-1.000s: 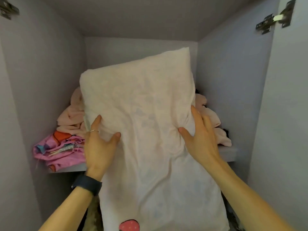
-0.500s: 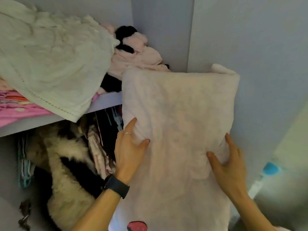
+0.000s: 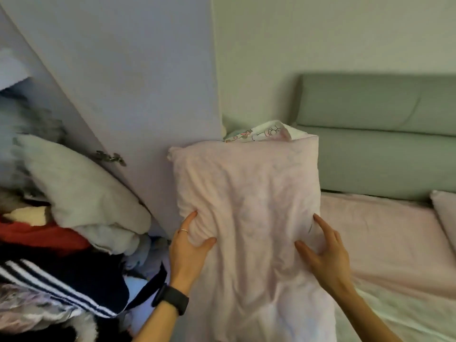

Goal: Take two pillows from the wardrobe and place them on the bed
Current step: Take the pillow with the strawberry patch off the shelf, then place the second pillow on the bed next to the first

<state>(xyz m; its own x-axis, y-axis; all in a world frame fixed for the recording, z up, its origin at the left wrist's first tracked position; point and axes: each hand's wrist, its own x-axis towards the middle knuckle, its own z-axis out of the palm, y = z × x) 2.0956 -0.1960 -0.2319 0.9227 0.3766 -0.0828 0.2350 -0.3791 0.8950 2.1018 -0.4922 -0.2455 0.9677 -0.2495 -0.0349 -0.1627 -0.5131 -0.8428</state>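
Observation:
I hold a pale pink pillow point(image 3: 246, 206) upright in front of me, out of the wardrobe. My left hand point(image 3: 188, 253) grips its left side, thumb pressed into the fabric. On the pillow's right side my right hand point(image 3: 325, 257) holds it with fingers spread. The bed point(image 3: 385, 238), covered with a pink sheet, lies to the right, just behind the pillow. Another pink pillow point(image 3: 446, 213) shows at the far right edge of the bed. A printed cloth point(image 3: 259, 132) peeks out above the held pillow.
The lilac wardrobe door point(image 3: 138, 82) stands open at the left, close to the pillow. Below it hang and pile clothes point(image 3: 61, 255), with a white cushion-like bundle point(image 3: 81, 193) on top. A green padded headboard point(image 3: 380, 134) backs the bed.
The pillow has come out of the wardrobe and swung right toward the bed. My view turned from the shelf to the bed. Both hands keep their grip.

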